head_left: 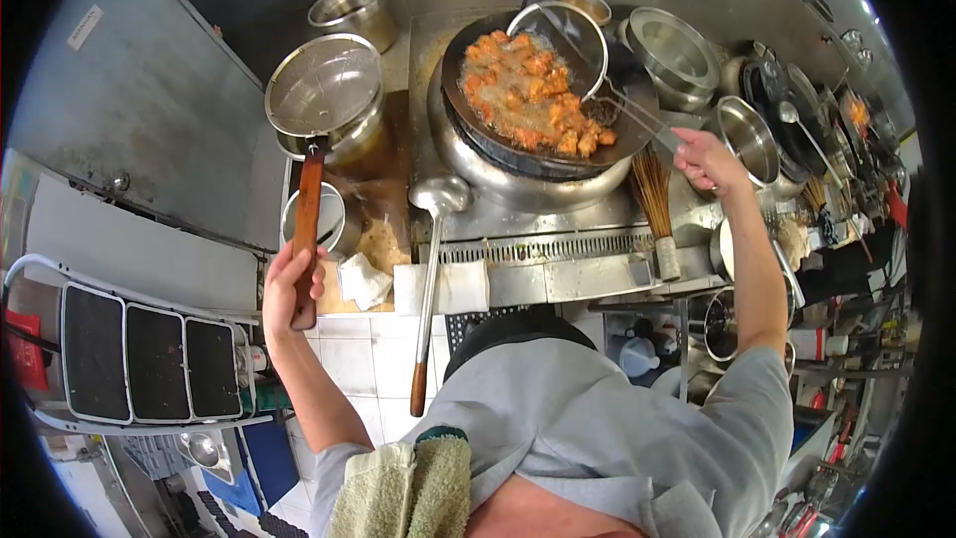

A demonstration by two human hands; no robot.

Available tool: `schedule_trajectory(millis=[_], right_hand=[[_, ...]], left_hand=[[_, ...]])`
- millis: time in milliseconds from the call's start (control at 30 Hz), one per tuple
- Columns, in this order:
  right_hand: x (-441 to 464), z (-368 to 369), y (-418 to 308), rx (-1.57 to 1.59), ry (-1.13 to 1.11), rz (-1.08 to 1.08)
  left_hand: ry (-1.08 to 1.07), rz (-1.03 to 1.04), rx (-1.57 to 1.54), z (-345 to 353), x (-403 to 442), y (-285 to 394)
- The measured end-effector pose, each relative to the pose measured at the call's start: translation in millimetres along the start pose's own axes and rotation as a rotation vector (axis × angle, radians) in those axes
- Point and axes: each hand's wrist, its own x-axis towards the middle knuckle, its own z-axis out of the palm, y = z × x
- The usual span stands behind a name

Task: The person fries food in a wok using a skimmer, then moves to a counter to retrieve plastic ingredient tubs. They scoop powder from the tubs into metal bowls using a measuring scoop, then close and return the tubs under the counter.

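Observation:
My left hand (292,284) is closed round the wooden handle (308,224) of a round mesh strainer (325,86), which rests over a metal pot (356,144). On the right, my right hand (709,160) grips the handle of a wire-framed skimmer (637,110). The skimmer's ring reaches into a black wok (498,149). Orange-brown fried pieces (523,90) lie in bubbling oil in the wok, some of them beside the ring. Below the wok's left side, a long-handled metal ladle (440,197) lies across the stove edge, its wooden end hanging past it.
Metal pots (357,12) stand at the back left, and bowls (674,50) at the back right. A bamboo brush (652,199) leans right of the wok. A white cloth (364,281) lies near the left front edge. A rack (154,354) stands at far left.

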Motion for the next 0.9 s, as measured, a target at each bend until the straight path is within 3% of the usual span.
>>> schedule_trajectory(millis=[200, 233, 300, 333, 433, 467, 533, 567, 600, 667, 733, 800, 833, 900], right_hand=[[-67.5, 43.2, -32.2, -0.408, 0.328, -0.069], [-73.7, 42.4, -31.7, -0.575, 0.331, -0.186], [-103.1, 52.1, -44.5, -0.718, 0.414, -0.178], [-114.8, 54.8, -49.0, -0.781, 0.428, -0.194], [-145.8, 52.4, -57.4, -0.947, 0.452, -0.271], [-156.3, 52.7, -57.7, -0.947, 0.447, -0.273], [-177.5, 54.0, -58.7, -1.048, 0.487, -0.310], [-184.2, 54.3, -60.1, -1.042, 0.485, -0.245], [-182.7, 42.1, -45.1, -1.099, 0.459, -0.378], [-164.2, 38.4, -30.5, -1.164, 0.412, -0.242], [-129.0, 34.4, -3.5, -1.103, 0.428, -0.420], [-90.2, 19.3, 4.6, -1.026, 0.409, -0.425], [-80.0, 13.5, 3.9, -0.941, 0.401, -0.418], [-87.6, 5.3, -3.1, -0.951, 0.390, -0.486]], left_hand=[[0.077, 0.005, 0.010, -11.2, 18.4, 7.1], [0.064, -0.016, 0.014, -13.8, 20.4, 5.9], [0.126, 0.035, 0.320, -16.2, 19.4, 6.9], [0.121, 0.018, 0.325, -16.8, 15.5, 8.9], [0.291, 0.178, 0.764, -27.9, -0.1, 14.1], [0.296, 0.176, 0.764, -28.7, -10.5, 12.5], [0.565, 0.528, 1.033, -6.9, -35.3, 16.9], [0.680, 0.729, 0.960, 7.1, -42.4, 13.8], [0.701, 0.734, 0.959, 18.0, -47.9, 8.8], [0.804, 0.904, 0.802, 40.0, -54.8, -8.6], [0.649, 0.843, 0.659, 84.9, -47.6, -33.7], [0.394, 0.706, 0.764, 134.9, -40.5, -58.9], [0.197, 0.742, 0.943, 162.7, -44.8, -58.1], [0.027, 0.750, 0.916, 199.8, -54.4, -73.1]])
